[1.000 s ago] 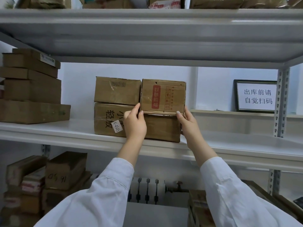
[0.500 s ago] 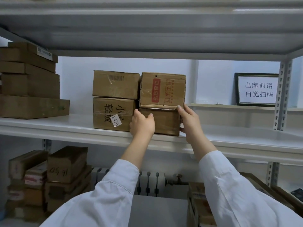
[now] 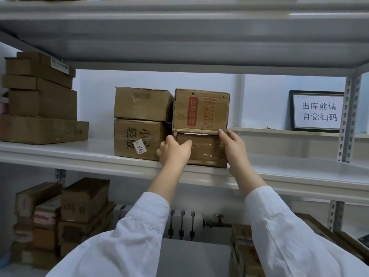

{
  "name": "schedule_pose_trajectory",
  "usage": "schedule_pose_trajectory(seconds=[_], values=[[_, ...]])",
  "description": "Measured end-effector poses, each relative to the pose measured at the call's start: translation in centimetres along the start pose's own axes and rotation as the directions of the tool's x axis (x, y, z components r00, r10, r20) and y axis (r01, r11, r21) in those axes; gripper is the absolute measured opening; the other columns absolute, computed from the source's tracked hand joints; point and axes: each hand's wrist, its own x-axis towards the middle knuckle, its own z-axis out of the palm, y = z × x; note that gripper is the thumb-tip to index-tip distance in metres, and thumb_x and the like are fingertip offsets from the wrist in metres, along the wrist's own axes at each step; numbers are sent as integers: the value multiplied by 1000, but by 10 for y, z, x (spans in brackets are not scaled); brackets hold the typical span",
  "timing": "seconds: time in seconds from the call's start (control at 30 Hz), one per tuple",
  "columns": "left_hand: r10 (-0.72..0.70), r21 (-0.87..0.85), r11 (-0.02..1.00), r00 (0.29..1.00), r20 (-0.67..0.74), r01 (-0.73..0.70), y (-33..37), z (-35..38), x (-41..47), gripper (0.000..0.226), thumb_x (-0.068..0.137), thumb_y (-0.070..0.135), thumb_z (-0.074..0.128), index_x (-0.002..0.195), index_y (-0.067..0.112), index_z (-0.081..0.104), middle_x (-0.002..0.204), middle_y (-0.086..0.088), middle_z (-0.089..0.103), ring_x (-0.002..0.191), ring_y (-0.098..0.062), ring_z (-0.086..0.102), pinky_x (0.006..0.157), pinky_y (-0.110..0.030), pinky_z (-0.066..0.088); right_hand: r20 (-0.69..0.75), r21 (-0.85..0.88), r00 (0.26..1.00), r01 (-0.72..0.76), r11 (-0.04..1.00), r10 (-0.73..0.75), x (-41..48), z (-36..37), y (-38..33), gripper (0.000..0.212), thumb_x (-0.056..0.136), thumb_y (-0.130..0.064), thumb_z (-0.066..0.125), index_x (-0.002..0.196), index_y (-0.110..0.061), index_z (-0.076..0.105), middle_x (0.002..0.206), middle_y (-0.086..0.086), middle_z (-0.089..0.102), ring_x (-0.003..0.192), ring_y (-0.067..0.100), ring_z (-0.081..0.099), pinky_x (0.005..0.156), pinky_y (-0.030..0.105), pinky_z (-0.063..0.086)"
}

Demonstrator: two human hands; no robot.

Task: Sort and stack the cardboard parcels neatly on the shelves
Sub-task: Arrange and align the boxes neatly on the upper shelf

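Observation:
On the middle shelf [image 3: 79,156] four brown cardboard parcels stand in two stacks of two. The left stack has a plain parcel [image 3: 141,103] on a parcel with a K-4545 sticker [image 3: 137,138]. In the right stack a red-labelled parcel [image 3: 200,111] sits on a taped lower parcel [image 3: 205,150]. My left hand [image 3: 174,151] grips the lower parcel's left end, fingers curled over its front. At its right end my right hand [image 3: 233,148] holds it, with the thumb at the seam under the red-labelled parcel.
A tall stack of flat parcels [image 3: 40,108] fills the shelf's left end. A framed sign [image 3: 317,110] stands on a ledge at the back right. More parcels [image 3: 65,216] are piled below at the left, others at the lower right [image 3: 245,250]. A shelf board [image 3: 179,27] hangs close overhead.
My left hand has dropped from the red-labelled parcel's lower left corner to the left end of the parcel under it. My right hand has stayed at the right side.

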Motion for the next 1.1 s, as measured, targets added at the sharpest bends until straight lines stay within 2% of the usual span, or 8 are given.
schedule_pose_trajectory(seconds=[0.17,0.37,0.57,0.63,0.7,0.77,0.93,1.1], values=[[39,-67,997,999,-22,-40,1,3,-3,64,93,38,49,142,7,22,145,-13,38,131,-32,36,107,-42,33,4,-22,997,-71,997,71,0,2,1,58,91,-42,56,142,-20,40,145,1,45,131,21,44,109,45,38],[104,1,995,990,-93,-105,-7,-3,4,64,92,35,52,144,9,26,148,-11,34,135,-30,29,107,-38,28,57,-30,994,-91,995,93,-4,6,5,71,88,-45,58,146,-12,33,146,1,42,132,21,44,111,42,36],[80,7,997,993,-91,-80,-11,-5,9,75,93,35,49,150,19,3,155,-5,24,141,-28,15,113,-43,21,107,-111,994,-27,993,39,-10,11,7,24,93,-34,57,108,-15,53,97,-10,62,97,12,61,83,25,43],[85,-6,996,994,-73,-86,-11,-5,9,75,94,34,48,150,24,-1,156,-4,22,143,-29,12,114,-45,19,139,-135,989,-29,990,48,-12,11,7,42,91,-33,59,124,-13,45,110,-11,60,104,10,58,92,28,42],[88,13,996,995,-48,-87,-11,-5,9,73,94,34,47,150,27,0,156,-6,19,143,-29,11,114,-44,18,154,-165,985,-51,985,77,-12,12,9,78,87,-35,64,149,-14,22,145,-4,43,133,18,42,110,35,35],[81,22,997,996,-36,-80,-10,-4,8,74,94,34,47,150,27,-1,156,-8,18,142,-29,12,114,-43,17,175,-174,981,-49,984,80,-14,13,10,93,86,-33,67,152,-17,4,155,0,27,141,19,31,114,33,29],[59,88,994,998,-15,-58,-9,-2,7,73,95,38,45,150,29,-3,153,-13,19,140,-31,15,113,-40,18,203,-220,975,-49,974,95,-16,11,8,98,86,-30,67,152,-20,-5,154,-2,29,138,16,35,105,24,31],[42,98,994,999,-23,-39,-7,4,5,76,94,41,44,150,28,-6,152,-13,18,138,-31,17,111,-41,19,261,-205,959,-58,977,111,-22,2,2,93,91,-24,62,152,-19,-8,151,-5,33,109,-1,37,89,13,30]])
